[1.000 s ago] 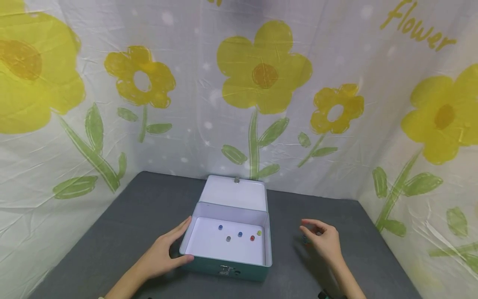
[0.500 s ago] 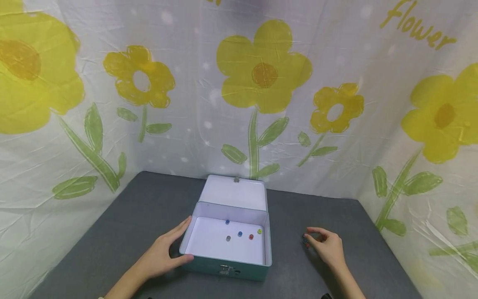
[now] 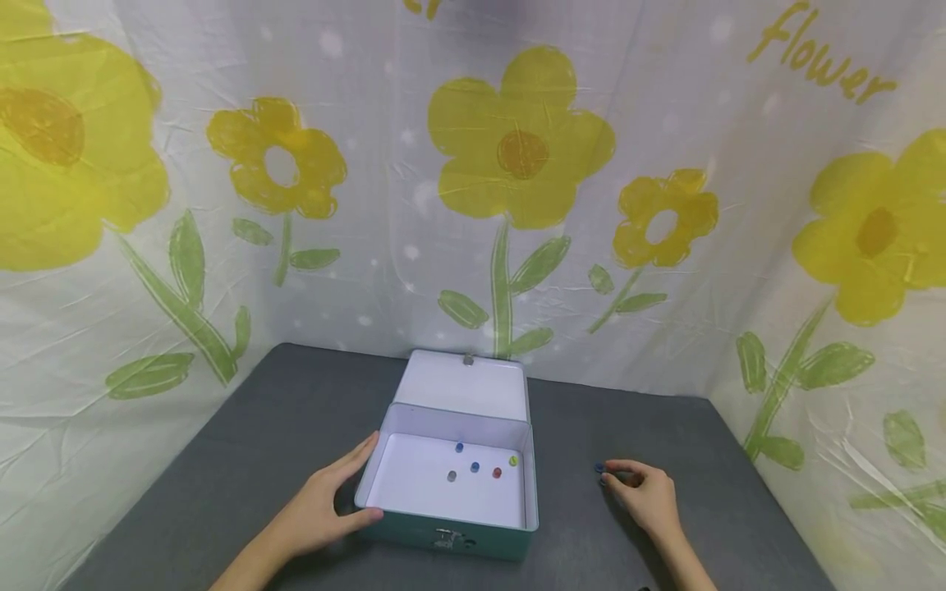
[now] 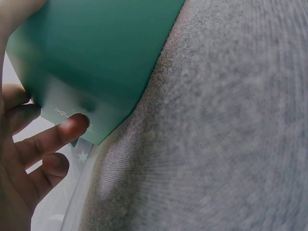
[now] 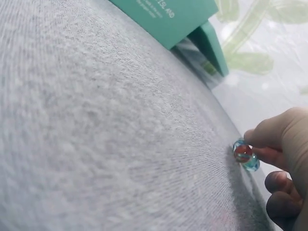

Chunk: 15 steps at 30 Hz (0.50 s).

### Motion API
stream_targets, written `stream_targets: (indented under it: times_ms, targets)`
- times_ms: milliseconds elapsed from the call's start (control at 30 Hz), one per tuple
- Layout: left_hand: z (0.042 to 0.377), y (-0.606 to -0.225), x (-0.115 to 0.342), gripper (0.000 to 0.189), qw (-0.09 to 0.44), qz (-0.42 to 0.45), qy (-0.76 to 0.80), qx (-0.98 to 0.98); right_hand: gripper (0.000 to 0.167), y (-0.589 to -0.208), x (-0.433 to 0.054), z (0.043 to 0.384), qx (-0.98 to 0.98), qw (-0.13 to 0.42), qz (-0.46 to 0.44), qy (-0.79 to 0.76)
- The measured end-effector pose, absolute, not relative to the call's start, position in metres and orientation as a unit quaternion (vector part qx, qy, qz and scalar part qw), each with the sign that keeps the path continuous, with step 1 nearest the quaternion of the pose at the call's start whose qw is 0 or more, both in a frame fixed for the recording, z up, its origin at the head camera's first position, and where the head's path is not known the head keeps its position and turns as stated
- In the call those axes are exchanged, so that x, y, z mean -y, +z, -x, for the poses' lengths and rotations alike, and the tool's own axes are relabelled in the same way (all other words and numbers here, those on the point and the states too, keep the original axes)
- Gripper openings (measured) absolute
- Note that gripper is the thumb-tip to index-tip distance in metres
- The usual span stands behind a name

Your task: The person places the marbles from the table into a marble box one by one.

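Note:
A green tin box with a white inside stands with its lid laid back. My left hand holds its near left corner, thumb at the front rim and fingers along the left side. Inside lie several small glass marbles: blue, red, yellow-green and grey ones. To the right of the box, my right hand pinches at a small cluster of marbles on the table. In the right wrist view a red marble and a clear bluish marble show right at the fingertips.
The lid leans back behind the box, close to a white curtain printed with yellow flowers. A dark grey cloth-like surface covers the table. Curtain also hangs along the left and right sides.
My right hand has come down onto the marbles on the table, the red one now hidden in the head view. A blue marble in the box has rolled right. The left hand stays put.

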<state>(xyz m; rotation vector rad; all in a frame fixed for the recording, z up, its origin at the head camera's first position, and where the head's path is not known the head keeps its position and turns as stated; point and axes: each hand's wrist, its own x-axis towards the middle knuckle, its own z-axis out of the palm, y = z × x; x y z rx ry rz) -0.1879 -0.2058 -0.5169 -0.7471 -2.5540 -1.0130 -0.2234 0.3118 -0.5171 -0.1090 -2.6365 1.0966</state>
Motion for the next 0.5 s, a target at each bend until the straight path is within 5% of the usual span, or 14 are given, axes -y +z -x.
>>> stream_targets:
  times_ms: [500]
  targets:
    - [0.1874, -0.5161, 0.2056, 0.101, 0.141, 0.256, -0.355, 0.888, 0.017, -0.5161, -0.3128, 0.219, 0.921, 0.123, 0.027, 0.37]
